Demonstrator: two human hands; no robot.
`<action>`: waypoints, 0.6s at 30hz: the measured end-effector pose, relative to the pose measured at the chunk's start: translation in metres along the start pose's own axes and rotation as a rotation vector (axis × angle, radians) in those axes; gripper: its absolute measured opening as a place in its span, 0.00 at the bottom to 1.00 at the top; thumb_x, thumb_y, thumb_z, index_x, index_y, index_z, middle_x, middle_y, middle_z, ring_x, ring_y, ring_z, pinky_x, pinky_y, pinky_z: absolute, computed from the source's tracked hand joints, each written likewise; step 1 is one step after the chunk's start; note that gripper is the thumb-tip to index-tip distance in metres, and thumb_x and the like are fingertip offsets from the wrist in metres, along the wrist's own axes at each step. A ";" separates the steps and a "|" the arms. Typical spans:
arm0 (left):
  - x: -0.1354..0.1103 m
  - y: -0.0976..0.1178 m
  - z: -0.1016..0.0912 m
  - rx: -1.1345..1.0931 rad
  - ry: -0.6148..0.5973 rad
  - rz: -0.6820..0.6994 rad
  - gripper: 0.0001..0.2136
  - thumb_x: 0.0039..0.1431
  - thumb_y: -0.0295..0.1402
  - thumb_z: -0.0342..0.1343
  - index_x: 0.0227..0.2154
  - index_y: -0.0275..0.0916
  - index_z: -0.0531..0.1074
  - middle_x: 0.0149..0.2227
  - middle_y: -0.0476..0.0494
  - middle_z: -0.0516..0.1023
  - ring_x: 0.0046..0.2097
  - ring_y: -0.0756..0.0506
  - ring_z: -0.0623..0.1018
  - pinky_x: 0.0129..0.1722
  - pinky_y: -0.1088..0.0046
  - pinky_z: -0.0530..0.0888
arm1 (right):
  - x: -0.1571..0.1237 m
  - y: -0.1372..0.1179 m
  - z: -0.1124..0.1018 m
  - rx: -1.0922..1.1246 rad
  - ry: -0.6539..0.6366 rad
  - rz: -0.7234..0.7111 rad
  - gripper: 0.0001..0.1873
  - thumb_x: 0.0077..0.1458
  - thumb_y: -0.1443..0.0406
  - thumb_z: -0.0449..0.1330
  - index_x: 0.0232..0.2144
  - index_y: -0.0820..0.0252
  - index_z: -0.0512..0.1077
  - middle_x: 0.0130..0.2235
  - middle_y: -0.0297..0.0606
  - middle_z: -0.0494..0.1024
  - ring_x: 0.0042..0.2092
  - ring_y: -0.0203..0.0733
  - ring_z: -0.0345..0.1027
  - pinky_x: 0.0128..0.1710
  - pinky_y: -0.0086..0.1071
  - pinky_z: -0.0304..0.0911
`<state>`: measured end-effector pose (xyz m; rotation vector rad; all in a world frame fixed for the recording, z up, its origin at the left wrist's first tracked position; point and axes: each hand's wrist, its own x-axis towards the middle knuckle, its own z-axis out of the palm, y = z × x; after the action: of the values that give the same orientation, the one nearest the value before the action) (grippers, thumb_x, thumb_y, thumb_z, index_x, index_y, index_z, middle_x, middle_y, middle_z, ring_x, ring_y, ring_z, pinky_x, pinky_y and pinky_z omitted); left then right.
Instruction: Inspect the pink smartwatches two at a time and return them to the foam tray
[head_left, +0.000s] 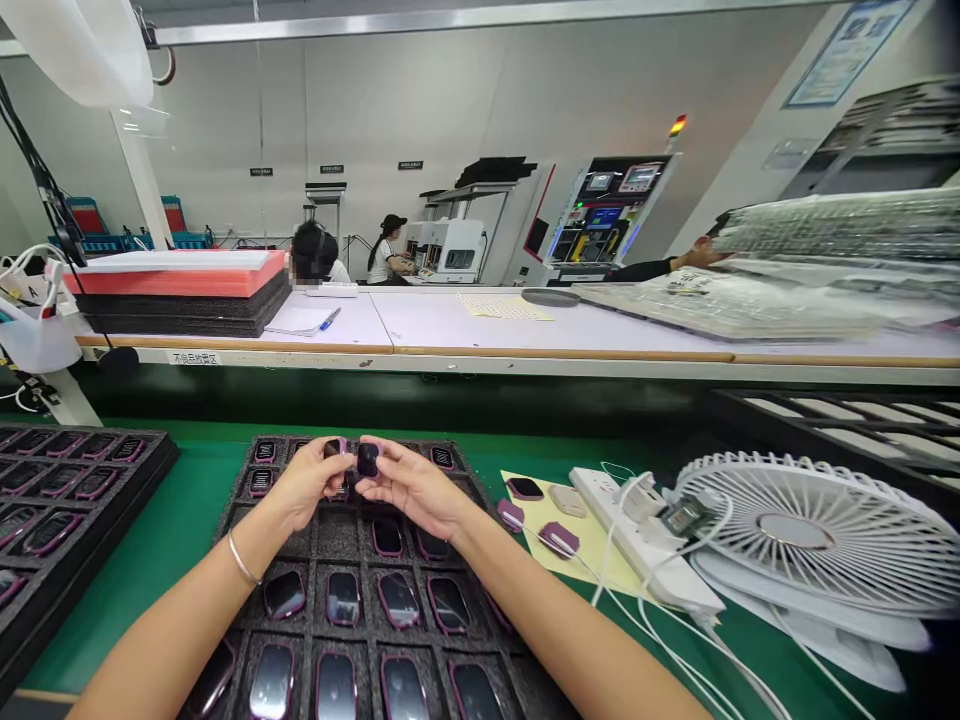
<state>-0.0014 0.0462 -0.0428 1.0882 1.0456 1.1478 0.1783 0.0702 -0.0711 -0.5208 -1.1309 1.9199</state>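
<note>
My left hand [307,485] pinches a purple-edged smartwatch [334,448] between thumb and fingers. A dark-screened smartwatch [367,459] is held upright in my right hand [409,487], close beside the first. Both hands are above the far part of a black foam tray [321,545] with square compartments. Many compartments hold purple-framed smartwatches [343,598] with glossy dark screens. Some in the far rows, such as the watch [442,457] at the far right corner, show white marks on the screen. My forearms cover parts of the tray's sides.
Another filled foam tray [154,470] lies left. Right are a yellow sheet [540,545] with purple pucks on cables, a white power strip [637,540] and a white fan [810,540]. Behind, a shelf [450,335] carries foam stacks and clear trays [847,240], with a person's hand [701,253] there.
</note>
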 end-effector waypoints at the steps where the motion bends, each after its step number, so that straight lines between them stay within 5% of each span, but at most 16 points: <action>1: -0.001 -0.004 0.001 0.031 0.023 0.012 0.19 0.43 0.39 0.66 0.35 0.36 0.68 0.23 0.56 0.65 0.21 0.56 0.62 0.20 0.79 0.56 | -0.002 0.004 -0.001 -0.012 -0.002 0.004 0.26 0.50 0.62 0.72 0.50 0.58 0.70 0.41 0.37 0.78 0.36 0.39 0.79 0.42 0.33 0.73; 6: -0.004 -0.021 -0.001 0.255 0.091 0.137 0.17 0.51 0.35 0.57 0.44 0.38 0.67 0.31 0.51 0.71 0.26 0.53 0.68 0.26 0.76 0.65 | -0.006 0.014 -0.005 -0.044 -0.017 0.003 0.26 0.51 0.62 0.71 0.51 0.54 0.68 0.42 0.35 0.76 0.36 0.40 0.80 0.39 0.32 0.74; 11: -0.003 -0.031 -0.006 0.469 0.093 0.324 0.17 0.51 0.29 0.54 0.45 0.39 0.68 0.47 0.42 0.75 0.49 0.44 0.74 0.46 0.68 0.70 | -0.008 0.014 -0.003 -0.045 -0.042 -0.046 0.25 0.51 0.62 0.71 0.50 0.55 0.68 0.39 0.33 0.75 0.32 0.37 0.78 0.33 0.30 0.73; 18: -0.009 -0.028 -0.003 0.527 0.117 0.328 0.19 0.55 0.32 0.54 0.51 0.38 0.66 0.43 0.43 0.77 0.45 0.44 0.76 0.44 0.67 0.72 | -0.013 0.013 0.003 0.007 -0.112 -0.020 0.28 0.53 0.61 0.70 0.53 0.56 0.66 0.35 0.34 0.77 0.34 0.37 0.77 0.36 0.30 0.71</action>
<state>-0.0011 0.0351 -0.0700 1.6698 1.3393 1.2362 0.1781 0.0552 -0.0815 -0.4006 -1.1954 1.9551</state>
